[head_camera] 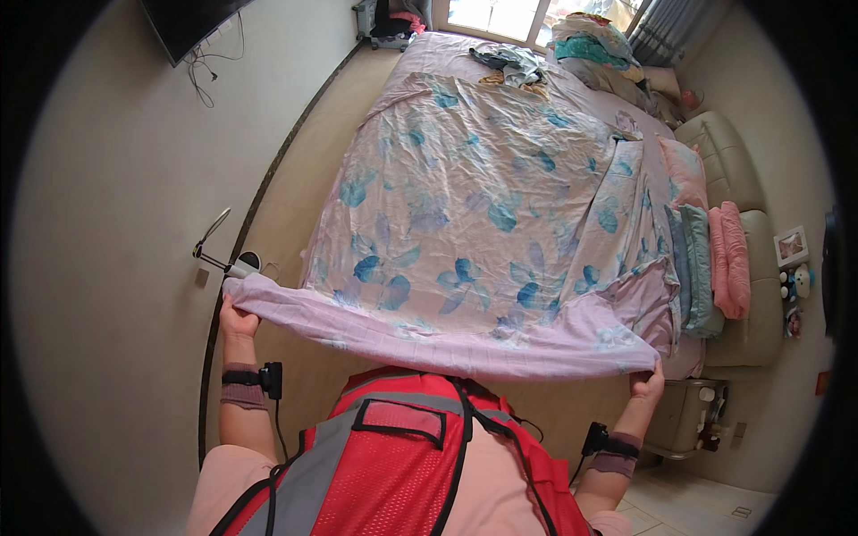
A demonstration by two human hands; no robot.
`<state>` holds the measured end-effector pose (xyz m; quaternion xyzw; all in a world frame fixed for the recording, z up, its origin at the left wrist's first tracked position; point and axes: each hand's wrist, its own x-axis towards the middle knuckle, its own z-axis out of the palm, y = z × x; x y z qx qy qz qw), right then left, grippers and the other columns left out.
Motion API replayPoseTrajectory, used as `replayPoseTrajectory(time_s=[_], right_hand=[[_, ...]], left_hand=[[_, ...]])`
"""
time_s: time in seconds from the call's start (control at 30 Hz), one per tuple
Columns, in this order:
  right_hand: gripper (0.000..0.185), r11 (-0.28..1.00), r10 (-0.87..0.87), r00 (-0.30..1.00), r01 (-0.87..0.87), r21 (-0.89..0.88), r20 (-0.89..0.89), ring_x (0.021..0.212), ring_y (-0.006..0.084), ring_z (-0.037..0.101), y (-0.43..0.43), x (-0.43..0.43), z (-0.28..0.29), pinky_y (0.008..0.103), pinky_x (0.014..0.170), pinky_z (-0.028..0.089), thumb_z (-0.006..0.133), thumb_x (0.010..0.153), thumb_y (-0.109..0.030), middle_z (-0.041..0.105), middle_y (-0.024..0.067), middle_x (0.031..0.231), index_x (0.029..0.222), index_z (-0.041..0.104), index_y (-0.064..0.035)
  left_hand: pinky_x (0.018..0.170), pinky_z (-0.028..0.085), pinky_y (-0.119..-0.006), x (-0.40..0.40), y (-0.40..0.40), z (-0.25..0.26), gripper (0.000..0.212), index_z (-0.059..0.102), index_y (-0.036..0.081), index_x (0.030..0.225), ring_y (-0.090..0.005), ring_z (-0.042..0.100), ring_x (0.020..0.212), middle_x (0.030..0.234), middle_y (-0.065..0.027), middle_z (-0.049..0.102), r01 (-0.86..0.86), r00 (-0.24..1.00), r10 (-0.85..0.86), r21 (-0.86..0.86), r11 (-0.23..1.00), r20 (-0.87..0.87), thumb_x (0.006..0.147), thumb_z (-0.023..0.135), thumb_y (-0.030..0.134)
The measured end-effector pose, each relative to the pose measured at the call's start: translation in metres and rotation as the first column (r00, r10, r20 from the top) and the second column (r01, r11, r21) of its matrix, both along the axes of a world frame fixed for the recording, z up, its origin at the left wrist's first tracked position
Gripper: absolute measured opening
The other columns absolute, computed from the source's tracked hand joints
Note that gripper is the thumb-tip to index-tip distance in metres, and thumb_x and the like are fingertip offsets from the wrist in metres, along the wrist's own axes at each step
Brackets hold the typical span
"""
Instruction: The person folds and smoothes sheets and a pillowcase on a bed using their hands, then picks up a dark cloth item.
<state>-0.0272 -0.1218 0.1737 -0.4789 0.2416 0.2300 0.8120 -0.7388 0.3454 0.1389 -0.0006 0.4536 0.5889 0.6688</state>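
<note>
A pink floral cover with blue leaves (462, 201) lies wrinkled over a bed, its near edge folded back to show a lilac underside. My left hand (239, 320) grips the left corner of that edge, raised beside the wall. At the right corner, my right hand (647, 383) is closed on the same cloth. Between both hands the edge stretches across in front of my body and sags slightly. The fingertips are partly hidden by the fabric. Under the cover a pale pink bed sheet (436, 53) shows at the far end.
Folded green quilt (700, 268), pink roll (729, 261) and pink pillow (684, 171) rest by the beige headboard (754, 268). Clothes (513, 63) and piled bedding (593, 50) lie at the far end. A floor fan or lamp-like stand (234, 269) is at left, a nightstand (673, 419) at right.
</note>
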Motion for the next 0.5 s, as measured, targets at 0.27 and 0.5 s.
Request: replayPoseTrajectory(time_s=[0.27, 0.5], right_hand=[[0.015, 0.973, 0.161, 0.986, -0.165, 0.159, 0.037, 0.077, 0.0249, 0.058, 0.091, 0.11, -0.055, 0.046, 0.081, 0.043, 0.049, 0.085, -0.016, 0.062, 0.0067, 0.078, 0.078, 0.059, -0.0064], [0.017, 0.984, 0.18, 0.978, -0.18, -0.006, 0.11, 0.081, 0.0223, 0.054, 0.231, 0.151, -0.067, 0.0465, 0.083, 0.039, 0.043, 0.087, -0.015, 0.058, 0.0081, 0.086, 0.089, 0.055, -0.0035]], left_hand=[[0.091, 0.04, -0.046, 0.035, 0.15, -0.095, 0.035, 0.053, 0.007, 0.105, -0.029, 0.053, 0.101, 0.105, -0.0106, 0.058, 0.053, 0.998, -0.054, -0.039, 0.998, -0.037, 0.092, 0.028, 0.028], [0.094, 0.038, -0.045, 0.144, 0.244, -0.111, 0.036, 0.048, 0.006, 0.112, -0.0255, 0.05, 0.105, 0.114, -0.0094, 0.052, -0.014, 0.99, 0.008, -0.044, 0.999, -0.142, 0.091, 0.033, 0.031]])
